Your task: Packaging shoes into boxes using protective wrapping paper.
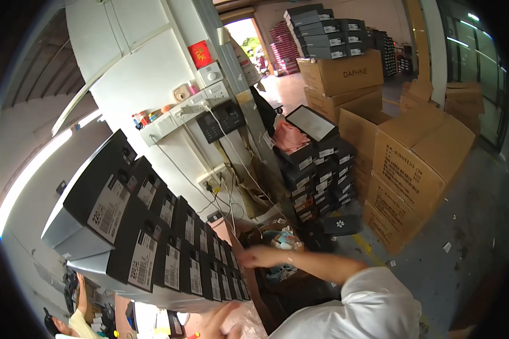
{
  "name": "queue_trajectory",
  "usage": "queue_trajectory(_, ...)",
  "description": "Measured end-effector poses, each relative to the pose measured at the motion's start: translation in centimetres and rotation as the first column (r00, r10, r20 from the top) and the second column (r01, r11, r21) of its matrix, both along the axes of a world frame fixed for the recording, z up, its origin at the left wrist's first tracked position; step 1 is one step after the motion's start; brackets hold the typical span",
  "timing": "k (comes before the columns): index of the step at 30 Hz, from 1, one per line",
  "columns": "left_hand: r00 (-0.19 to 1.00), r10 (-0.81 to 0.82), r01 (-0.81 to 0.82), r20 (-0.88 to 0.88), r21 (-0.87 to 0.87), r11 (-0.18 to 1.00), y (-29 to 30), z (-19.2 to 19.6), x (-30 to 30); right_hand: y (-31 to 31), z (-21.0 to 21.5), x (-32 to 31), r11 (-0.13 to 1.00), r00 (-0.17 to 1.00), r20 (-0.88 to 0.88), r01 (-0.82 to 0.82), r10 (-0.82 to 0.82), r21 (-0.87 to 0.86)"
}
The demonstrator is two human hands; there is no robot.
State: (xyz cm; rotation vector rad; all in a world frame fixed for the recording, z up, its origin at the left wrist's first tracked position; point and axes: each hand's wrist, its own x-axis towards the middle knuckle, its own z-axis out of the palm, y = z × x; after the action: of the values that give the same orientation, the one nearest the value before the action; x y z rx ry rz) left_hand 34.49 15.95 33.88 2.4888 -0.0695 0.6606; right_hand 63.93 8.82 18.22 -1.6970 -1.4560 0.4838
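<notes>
Two rows of dark shoe boxes (114,261) with white labels stand stacked on a table at the left, one row above the other. My right hand (258,257) reaches in from the lower right, beside the far end of these boxes; its fingers are too blurred to show a grip. Below the lower row, at the bottom edge, my left hand (221,321) is smeared by motion, close to the table top (249,319). Whether either hand touches a box cannot be made out.
An open carton (291,277) with crumpled wrapping lies beyond my right arm. Further right stand stacked dark shoe boxes (322,192), one open with pink paper (291,137), and tall brown cartons (404,169). Cords hang from the wall sockets (201,101). A co-worker (80,322) is at lower left.
</notes>
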Motion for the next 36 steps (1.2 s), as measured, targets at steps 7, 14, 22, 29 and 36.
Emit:
queue_trajectory(7, 0.918, -0.184, 0.083, -0.351, -0.285, 0.955, -1.0, -12.9, 4.0, -11.2, -9.4, 5.8, 0.893, 0.899, -0.102, 0.436, -0.426, 0.113)
queue_trajectory(14, 0.915, -0.158, 0.062, -0.371, -0.257, 0.964, -0.1, -13.0, 13.8, -13.3, 4.5, 24.7, 0.559, 0.661, -0.240, 0.738, -0.711, 0.377)
queue_trajectory(22, 0.865, -0.084, -0.092, -0.495, -0.322, 0.942, -6.3, -10.1, 29.7, -5.2, 15.8, 54.3, 0.369, 0.492, 0.051, 0.577, -0.869, 0.729)
queue_trajectory(29, 0.863, 0.034, -0.200, -0.503, -0.281, 0.939, -9.4, -9.1, 36.9, 1.3, 19.3, 64.9, 0.339, 0.403, 0.006, 0.761, -0.915, 0.553)
queue_trajectory(36, 0.961, 0.122, -0.170, -0.247, -0.185, 0.968, -8.6, -12.0, 43.0, -6.4, 13.3, 63.1, 0.658, 0.271, 0.612, 0.467, -0.743, 0.591)
